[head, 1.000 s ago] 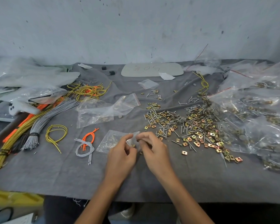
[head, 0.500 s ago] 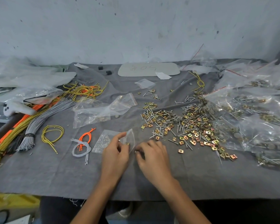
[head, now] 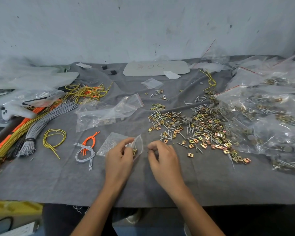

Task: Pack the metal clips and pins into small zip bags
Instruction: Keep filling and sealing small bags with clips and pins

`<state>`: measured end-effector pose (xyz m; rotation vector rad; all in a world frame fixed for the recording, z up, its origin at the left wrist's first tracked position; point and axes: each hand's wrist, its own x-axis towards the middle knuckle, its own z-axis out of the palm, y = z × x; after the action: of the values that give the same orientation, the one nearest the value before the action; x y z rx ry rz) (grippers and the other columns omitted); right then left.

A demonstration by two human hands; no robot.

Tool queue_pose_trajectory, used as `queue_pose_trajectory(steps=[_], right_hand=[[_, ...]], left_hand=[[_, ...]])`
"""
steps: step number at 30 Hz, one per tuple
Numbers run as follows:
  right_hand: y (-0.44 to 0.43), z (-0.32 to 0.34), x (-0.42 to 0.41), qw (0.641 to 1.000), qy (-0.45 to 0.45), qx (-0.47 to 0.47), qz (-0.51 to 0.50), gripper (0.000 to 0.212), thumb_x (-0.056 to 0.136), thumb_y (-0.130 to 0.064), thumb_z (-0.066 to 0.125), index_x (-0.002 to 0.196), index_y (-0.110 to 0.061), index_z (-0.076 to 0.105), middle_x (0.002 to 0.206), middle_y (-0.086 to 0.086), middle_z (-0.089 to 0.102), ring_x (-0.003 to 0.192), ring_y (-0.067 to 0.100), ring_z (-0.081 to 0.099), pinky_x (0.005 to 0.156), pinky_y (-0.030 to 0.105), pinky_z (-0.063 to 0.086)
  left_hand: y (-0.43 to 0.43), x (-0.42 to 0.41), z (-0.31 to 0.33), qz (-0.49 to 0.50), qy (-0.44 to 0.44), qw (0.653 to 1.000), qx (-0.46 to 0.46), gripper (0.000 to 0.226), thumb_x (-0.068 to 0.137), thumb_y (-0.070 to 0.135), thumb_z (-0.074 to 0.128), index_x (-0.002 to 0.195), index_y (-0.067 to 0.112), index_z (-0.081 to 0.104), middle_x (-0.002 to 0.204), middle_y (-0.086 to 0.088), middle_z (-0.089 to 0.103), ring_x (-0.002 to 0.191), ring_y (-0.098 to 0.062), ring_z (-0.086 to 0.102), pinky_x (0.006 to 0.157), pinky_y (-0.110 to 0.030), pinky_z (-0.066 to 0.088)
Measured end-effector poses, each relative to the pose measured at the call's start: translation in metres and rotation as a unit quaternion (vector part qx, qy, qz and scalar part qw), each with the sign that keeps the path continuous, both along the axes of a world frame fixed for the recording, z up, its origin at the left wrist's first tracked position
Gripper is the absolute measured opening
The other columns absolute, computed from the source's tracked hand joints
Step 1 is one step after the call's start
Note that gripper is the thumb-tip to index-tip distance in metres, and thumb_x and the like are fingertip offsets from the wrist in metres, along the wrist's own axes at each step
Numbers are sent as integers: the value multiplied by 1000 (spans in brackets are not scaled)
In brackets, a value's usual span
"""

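My left hand [head: 119,157] pinches a small clear zip bag [head: 138,144] near the table's front middle. A few gold metal clips [head: 134,151] lie inside the bag. My right hand [head: 163,159] hovers just right of the bag's mouth, not touching it; its fingers are loosely curled and I see nothing in them. A loose pile of gold clips and silver pins [head: 194,130] spreads over the grey cloth [head: 58,181] beyond and to the right of that hand. A second flat small bag [head: 109,142] lies partly under my left hand.
Filled clear bags [head: 266,116] crowd the right side. Larger zip bags [head: 106,113] lie left of the pile. Bundles of grey, yellow and orange wires [head: 32,126] fill the left side, with a small looped set [head: 85,150] near my left hand. A white plate [head: 156,68] lies at the back.
My right hand has drawn back to the right, away from the bag's mouth. The left hand still holds the bag, now with clips showing inside it.
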<state>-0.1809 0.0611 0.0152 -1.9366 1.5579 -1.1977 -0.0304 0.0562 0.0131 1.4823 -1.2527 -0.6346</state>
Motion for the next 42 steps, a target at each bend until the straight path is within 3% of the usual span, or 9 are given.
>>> queue_pose_trajectory(steps=[6, 11, 15, 20, 25, 30, 35, 38, 42], right_hand=[[0, 3, -2, 998, -46, 20, 33, 6, 93, -24, 65, 97, -29, 63, 89, -17, 63, 88, 7, 56, 77, 33, 49], [-1, 4, 0, 997, 23, 32, 60, 17, 94, -23, 61, 106, -28, 72, 98, -12, 66, 95, 14, 56, 85, 35, 48], [-1, 5, 2, 993, 91, 52, 59, 29, 96, -27, 51, 117, -32, 71, 102, -9, 60, 100, 15, 49, 90, 33, 43], [1, 4, 5, 986, 160, 40, 15, 35, 92, -35, 42, 109, -32, 72, 95, -5, 58, 94, 20, 47, 85, 37, 38], [0, 2, 7, 988, 144, 29, -38, 37, 89, -37, 39, 98, -32, 75, 91, -5, 61, 88, 19, 45, 80, 37, 38], [-5, -1, 4, 990, 131, 54, -19, 39, 88, -40, 35, 94, -33, 73, 89, -9, 57, 85, 13, 37, 79, 35, 34], [-7, -1, 1, 993, 107, 52, 2, 23, 91, -36, 46, 96, -34, 68, 91, -14, 63, 89, 12, 48, 79, 34, 33], [-8, 0, -1, 997, 50, 57, 2, 3, 93, -33, 60, 92, -34, 63, 88, -17, 66, 88, 7, 53, 80, 32, 33], [-5, 6, -1, 996, 9, 82, 24, 10, 91, -31, 66, 87, -33, 57, 86, -17, 67, 91, 7, 63, 88, 39, 44]], left_hand=[[1, -2, 2, -11, -17, 1000, 0, 44, 78, 27, 44, 108, 29, 76, 60, 14, 64, 53, -2, 52, 58, -30, 39], [8, -2, 5, 77, 24, 996, -32, 38, 81, 23, 42, 100, 34, 73, 61, 13, 61, 57, -10, 53, 60, -36, 45], [5, 2, 11, 162, -12, 987, -19, 26, 84, 19, 49, 94, 37, 65, 87, 11, 68, 82, -24, 61, 78, -50, 51], [-3, 8, 8, 92, -137, 986, 16, 30, 77, 8, 69, 103, 24, 72, 99, 8, 72, 90, -18, 67, 92, -48, 52], [-10, 22, 9, -10, -117, 989, 91, 32, 79, 12, 79, 106, 27, 73, 98, 15, 68, 92, -4, 64, 97, -38, 51], [-12, 29, 10, -50, -139, 982, 113, 45, 74, 21, 87, 115, 22, 70, 102, 10, 64, 94, -3, 60, 93, -25, 47], [-10, 27, 9, -47, -145, 983, 99, 42, 79, 10, 79, 117, 23, 69, 103, 9, 64, 97, -9, 62, 96, -30, 49], [-2, 22, 11, -29, -96, 992, 74, 38, 79, 2, 68, 107, 27, 70, 94, 11, 66, 78, -5, 62, 83, -33, 54], [8, 15, 13, -41, -101, 992, 61, 28, 65, 32, 64, 93, 39, 67, 86, 14, 69, 80, -2, 65, 85, -35, 56]])
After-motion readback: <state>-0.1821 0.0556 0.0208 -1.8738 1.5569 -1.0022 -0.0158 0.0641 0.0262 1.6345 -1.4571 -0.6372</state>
